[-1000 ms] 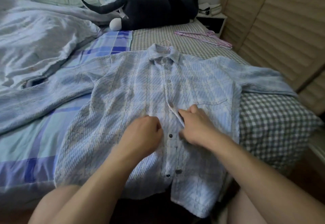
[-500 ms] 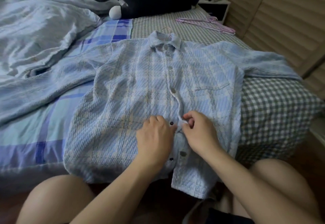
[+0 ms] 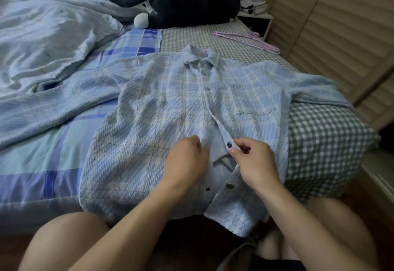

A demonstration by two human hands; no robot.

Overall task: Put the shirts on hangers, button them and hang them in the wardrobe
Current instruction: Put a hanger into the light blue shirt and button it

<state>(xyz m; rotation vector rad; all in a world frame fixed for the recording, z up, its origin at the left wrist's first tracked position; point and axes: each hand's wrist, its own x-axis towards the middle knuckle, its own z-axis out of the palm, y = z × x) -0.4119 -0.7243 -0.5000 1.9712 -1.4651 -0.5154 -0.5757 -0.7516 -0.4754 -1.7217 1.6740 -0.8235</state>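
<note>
A light blue patterned shirt [image 3: 162, 108] lies face up across the bed, collar away from me, sleeves spread to both sides. A pink hanger hook [image 3: 202, 44] pokes out above the collar. The upper buttons look closed; lower down the front gapes open. My right hand [image 3: 253, 164] pinches the right placket edge beside a dark button [image 3: 229, 144] and lifts it. My left hand [image 3: 185, 164] grips the left front edge next to the gap, fingers curled into the cloth.
Several pink hangers [image 3: 247, 38] lie on the checked sheet [image 3: 319, 143] near the far right. A dark plush cat [image 3: 187, 4] rests at the head of the bed. A crumpled blue duvet [image 3: 42, 36] covers the left. Slatted wardrobe doors [image 3: 341, 25] stand to the right.
Both hands have moved down the shirt front to a lower button. The right hand has lifted the placket edge, opening a gap, and my view has dropped closer.
</note>
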